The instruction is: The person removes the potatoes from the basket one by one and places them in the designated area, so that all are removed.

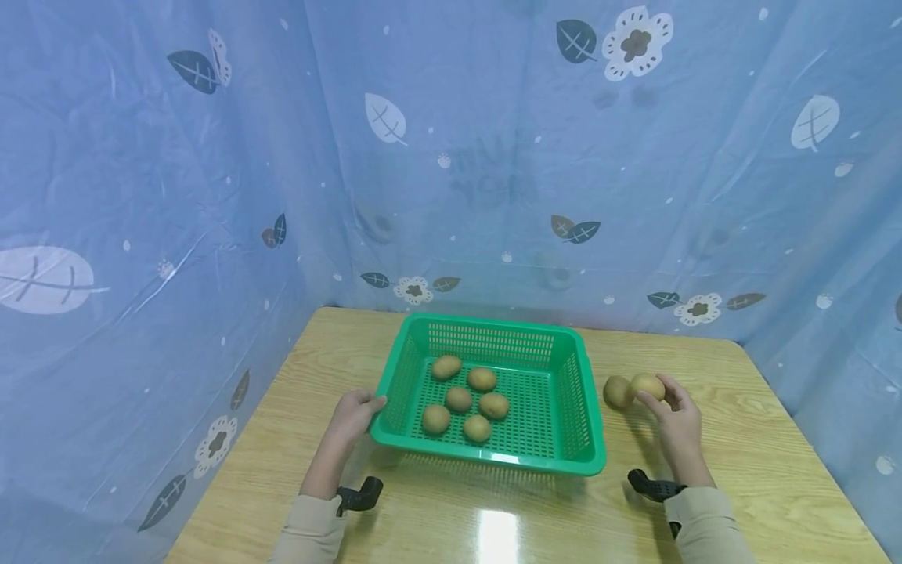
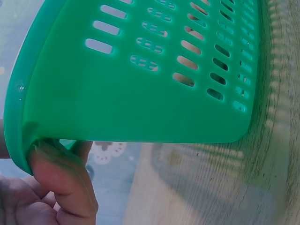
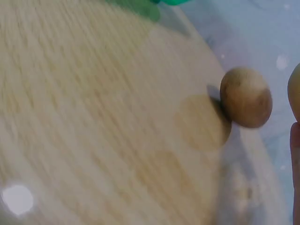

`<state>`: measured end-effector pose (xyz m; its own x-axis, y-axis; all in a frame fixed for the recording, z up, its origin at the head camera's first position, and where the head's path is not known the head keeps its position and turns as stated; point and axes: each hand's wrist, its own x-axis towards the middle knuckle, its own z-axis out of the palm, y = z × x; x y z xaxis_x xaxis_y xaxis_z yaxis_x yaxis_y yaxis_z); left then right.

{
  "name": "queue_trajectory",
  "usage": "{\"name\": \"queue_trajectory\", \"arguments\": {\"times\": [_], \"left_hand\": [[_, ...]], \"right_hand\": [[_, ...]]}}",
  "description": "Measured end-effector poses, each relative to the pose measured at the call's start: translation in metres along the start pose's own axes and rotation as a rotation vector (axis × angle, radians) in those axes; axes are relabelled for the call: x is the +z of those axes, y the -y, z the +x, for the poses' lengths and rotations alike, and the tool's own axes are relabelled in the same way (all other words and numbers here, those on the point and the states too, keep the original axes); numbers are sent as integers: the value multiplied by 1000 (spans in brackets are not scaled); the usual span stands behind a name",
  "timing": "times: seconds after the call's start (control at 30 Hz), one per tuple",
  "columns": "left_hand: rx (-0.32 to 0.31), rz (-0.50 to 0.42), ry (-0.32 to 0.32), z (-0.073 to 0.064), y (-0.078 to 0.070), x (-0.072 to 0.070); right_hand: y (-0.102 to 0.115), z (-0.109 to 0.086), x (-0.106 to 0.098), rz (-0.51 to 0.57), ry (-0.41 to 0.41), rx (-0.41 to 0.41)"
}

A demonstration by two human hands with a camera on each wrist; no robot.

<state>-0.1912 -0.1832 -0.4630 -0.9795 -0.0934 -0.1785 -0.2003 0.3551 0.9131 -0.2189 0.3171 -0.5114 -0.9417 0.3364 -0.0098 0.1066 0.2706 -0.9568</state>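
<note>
A green plastic basket (image 1: 521, 464) with slotted sides stands on the table, and several potatoes (image 1: 482, 380) lie inside it, mostly in its left half. At the basket's left side my left hand (image 1: 351, 423) grips the rim; in the left wrist view its fingers (image 2: 65, 183) curl under the rim's edge. To the right of the basket my right hand (image 1: 678, 419) holds a pale potato (image 1: 646, 385) between thumb and fingers. Just left of it a darker potato (image 1: 618, 392) rests on the tabletop. In the right wrist view only a sliver of the held potato (image 3: 295, 91) shows.
The wooden table (image 1: 740, 462) has a glossy top with a bright reflection near its front. Blue curtains (image 1: 493, 196) with leaf and flower prints hang behind and along both sides. A black strap mount (image 1: 361, 495) sits on the left wrist, another (image 1: 655, 487) on the right.
</note>
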Motion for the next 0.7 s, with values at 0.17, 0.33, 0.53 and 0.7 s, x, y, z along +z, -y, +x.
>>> {"name": "queue_trajectory", "arguments": {"times": [0.17, 0.33, 0.53, 0.7], "left_hand": [[8, 2, 1, 0, 1, 0], [13, -4, 4, -1, 1, 0], [5, -3, 0, -1, 1, 0], [0, -10, 4, 0, 1, 0]], "right_hand": [[-12, 4, -5, 34, -30, 52], [-16, 4, -4, 157, -49, 97], [-20, 7, -2, 162, -58, 116], [-22, 10, 0, 83, -67, 121]]}}
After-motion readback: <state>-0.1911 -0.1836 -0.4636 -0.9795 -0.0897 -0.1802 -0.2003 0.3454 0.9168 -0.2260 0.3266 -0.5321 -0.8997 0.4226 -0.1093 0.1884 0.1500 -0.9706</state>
